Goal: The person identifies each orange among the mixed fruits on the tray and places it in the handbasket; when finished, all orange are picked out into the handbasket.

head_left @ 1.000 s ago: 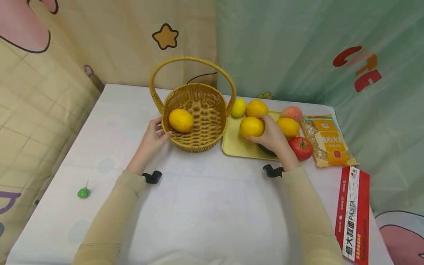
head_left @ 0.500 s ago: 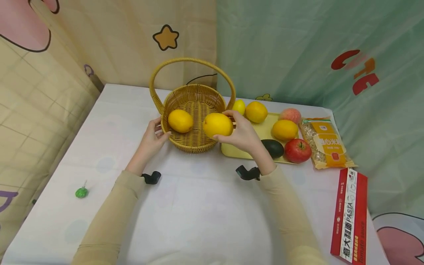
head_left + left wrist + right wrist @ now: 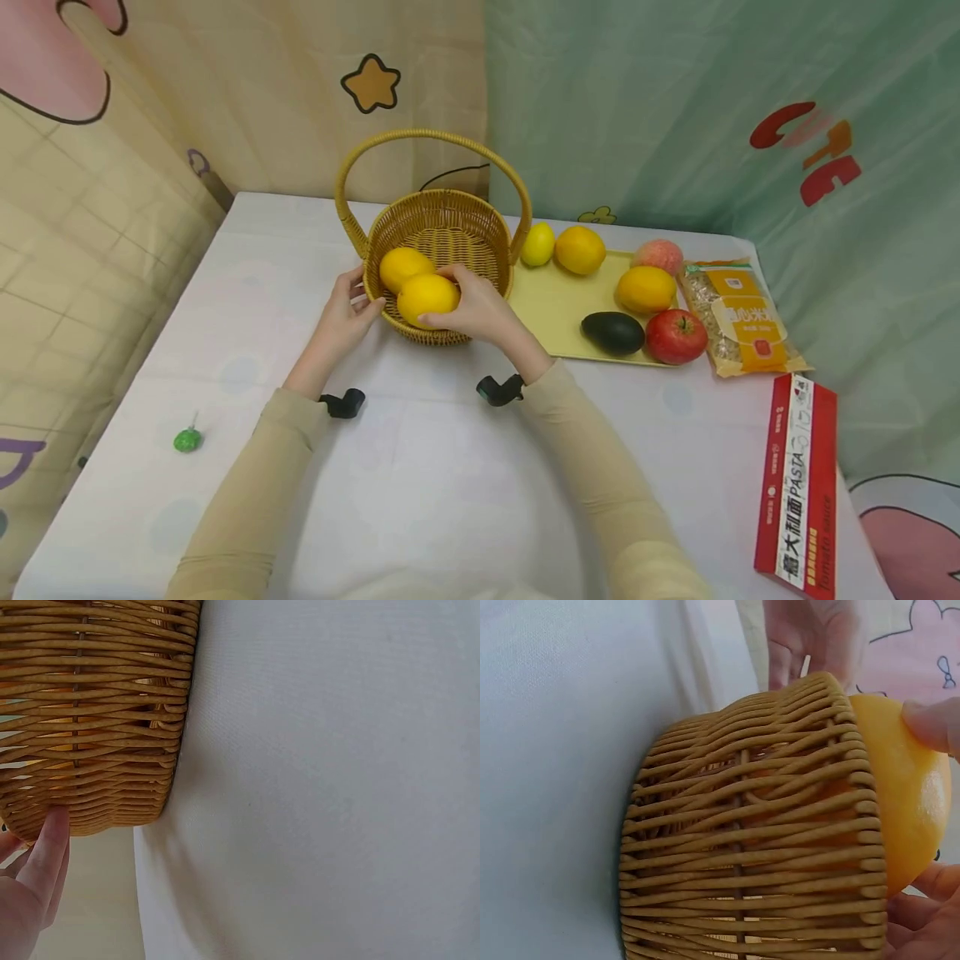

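The left sleeve (image 3: 247,492) and right sleeve (image 3: 600,475) are plain beige, long and close-fitting, with fine creases across the forearms. At each wrist sits a small black piece, bent like an elbow: one left (image 3: 345,403), one right (image 3: 499,390). The left hand (image 3: 347,312) and right hand (image 3: 480,308) are bare.

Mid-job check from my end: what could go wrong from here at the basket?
The oval yellow fruit in the right hand sits partly above the rim of the round woven tan basket; released early, it might tumble out. It could also knock the other oval yellow fruit inside, which it overlaps in the head view. The left hand touches only one side, so pressure on the rim may tip the basket.
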Demonstrator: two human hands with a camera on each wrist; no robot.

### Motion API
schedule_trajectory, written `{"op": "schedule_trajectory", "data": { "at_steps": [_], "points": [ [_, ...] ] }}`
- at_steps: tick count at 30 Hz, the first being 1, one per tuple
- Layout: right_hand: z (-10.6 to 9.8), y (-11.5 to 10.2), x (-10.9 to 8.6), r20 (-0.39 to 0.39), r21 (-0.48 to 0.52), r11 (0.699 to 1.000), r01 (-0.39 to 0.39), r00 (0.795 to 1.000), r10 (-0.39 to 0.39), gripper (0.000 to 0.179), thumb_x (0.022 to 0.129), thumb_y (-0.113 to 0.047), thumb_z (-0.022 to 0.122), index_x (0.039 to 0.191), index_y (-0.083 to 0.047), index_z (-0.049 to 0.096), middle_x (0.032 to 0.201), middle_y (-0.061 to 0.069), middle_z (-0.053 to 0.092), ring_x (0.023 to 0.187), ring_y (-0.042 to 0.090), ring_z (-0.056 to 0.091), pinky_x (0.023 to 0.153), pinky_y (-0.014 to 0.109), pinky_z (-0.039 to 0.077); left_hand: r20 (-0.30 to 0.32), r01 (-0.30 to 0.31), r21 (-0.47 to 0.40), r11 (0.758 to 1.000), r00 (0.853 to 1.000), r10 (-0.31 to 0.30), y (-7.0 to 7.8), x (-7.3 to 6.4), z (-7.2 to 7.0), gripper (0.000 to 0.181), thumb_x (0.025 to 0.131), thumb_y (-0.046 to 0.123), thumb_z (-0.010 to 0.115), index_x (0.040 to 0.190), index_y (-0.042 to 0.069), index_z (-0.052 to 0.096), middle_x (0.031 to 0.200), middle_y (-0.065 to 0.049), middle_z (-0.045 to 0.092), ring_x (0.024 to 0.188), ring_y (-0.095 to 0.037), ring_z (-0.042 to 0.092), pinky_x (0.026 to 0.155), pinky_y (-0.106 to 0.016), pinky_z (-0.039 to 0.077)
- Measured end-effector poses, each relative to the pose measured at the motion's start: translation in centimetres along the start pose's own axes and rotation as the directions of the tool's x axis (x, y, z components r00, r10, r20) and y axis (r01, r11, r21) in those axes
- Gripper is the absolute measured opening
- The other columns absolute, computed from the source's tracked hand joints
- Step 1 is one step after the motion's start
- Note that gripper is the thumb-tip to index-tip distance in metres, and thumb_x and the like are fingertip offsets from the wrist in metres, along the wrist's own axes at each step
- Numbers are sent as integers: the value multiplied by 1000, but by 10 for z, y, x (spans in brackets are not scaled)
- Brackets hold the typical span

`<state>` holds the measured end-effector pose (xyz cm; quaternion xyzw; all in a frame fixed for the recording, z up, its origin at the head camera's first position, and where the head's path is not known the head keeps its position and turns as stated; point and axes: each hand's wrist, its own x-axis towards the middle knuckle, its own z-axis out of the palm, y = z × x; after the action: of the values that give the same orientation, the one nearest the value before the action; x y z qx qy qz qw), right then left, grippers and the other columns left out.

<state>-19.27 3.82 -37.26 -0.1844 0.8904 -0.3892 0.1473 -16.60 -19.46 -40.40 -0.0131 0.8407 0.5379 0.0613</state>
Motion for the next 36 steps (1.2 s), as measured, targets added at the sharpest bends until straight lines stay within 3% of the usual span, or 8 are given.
{"op": "schedule_trajectory", "data": {
  "at_steps": [10,24,29,36],
  "points": [
    [11,-3,14,55,-89,996,-7,998,12,84,79,-46,78,144,-5,44,138,12,56,117,24,58,100,38,51,-6,-7,-11,1000,1000,7,-3,-1,0,66,100,10,52,153,-1,15,156,-23,27,141,-36,35,116,-47,38],
    [32,-13,41,-73,-74,995,-67,995,62,80,80,-43,80,140,-4,43,134,12,57,116,24,58,99,38,51,-6,-20,-32,999,1000,20,-2,1,1,66,101,9,52,154,-1,15,157,-22,25,141,-36,34,117,-46,38],
    [38,-16,47,-82,-72,994,-80,994,74,76,80,-39,81,135,-2,45,129,14,59,112,24,59,98,37,52,-8,-8,-34,999,1000,8,-1,1,0,67,101,10,52,154,0,13,158,-21,25,142,-36,33,118,-47,36],
    [40,-18,49,-64,-84,990,-110,992,105,79,81,-41,80,139,-2,42,136,17,52,118,25,57,104,38,49,9,-7,-20,1000,1000,7,-2,0,1,67,101,10,50,154,-1,11,158,-23,23,143,-39,31,118,-50,35]
  ]
}}
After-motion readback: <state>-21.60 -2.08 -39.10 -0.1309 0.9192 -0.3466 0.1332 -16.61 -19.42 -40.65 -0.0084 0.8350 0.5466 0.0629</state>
